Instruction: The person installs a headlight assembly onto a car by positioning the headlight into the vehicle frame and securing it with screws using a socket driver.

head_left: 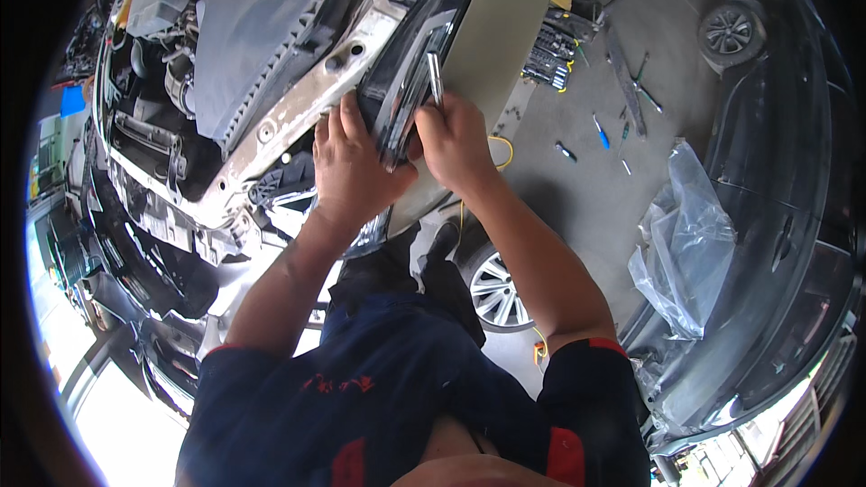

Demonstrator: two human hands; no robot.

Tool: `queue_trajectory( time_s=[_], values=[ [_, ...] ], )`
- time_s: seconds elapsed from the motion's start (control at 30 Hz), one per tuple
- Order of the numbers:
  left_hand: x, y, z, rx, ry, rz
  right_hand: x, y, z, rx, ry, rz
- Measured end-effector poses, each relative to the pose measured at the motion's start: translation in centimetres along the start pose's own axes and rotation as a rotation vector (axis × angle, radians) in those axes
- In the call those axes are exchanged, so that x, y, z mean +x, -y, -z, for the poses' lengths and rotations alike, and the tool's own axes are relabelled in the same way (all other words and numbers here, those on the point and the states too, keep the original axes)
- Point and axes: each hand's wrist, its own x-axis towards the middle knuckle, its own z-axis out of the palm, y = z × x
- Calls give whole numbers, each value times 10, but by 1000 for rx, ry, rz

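A long headlight (390, 90) sits at the front corner of a car, between the metal front frame (298, 95) and the beige fender (501, 9). My left hand (347, 167) lies over the lower part of the headlight, fingers stretched toward the frame and thumb toward the fender. Close beside it, my right hand (451, 144) is closed around a shiny metal rod-like tool (435, 72), which sticks up past the fingers along the headlight's outer side. The tool's lower end is hidden in the hand, so its exact kind does not show.
Left of the headlight is the open engine bay with a black air filter box (253, 45). On the floor at right lie a socket set (550, 54), a blue-handled screwdriver (602, 133) and other tools. Clear plastic sheeting (690, 243) hangs against a dark car (776, 171).
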Motion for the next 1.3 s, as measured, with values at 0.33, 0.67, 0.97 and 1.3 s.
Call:
queue_trajectory(
  time_s=[0.33, 0.67, 0.97, 1.3],
  values=[
    [0, -5, 14, 67, 187, 154, -80, 5, 18, 198, 176, -233],
    [-4, 1, 5, 80, 140, 89, -116, -69, -14, -59, -55, -225],
    [-10, 0, 5, 69, 61, 92, -108, -76, -32, 126, -60, -188],
    [-6, -7, 13, 89, 47, 95, -101, -72, -30, 92, -23, -164]
  ],
)
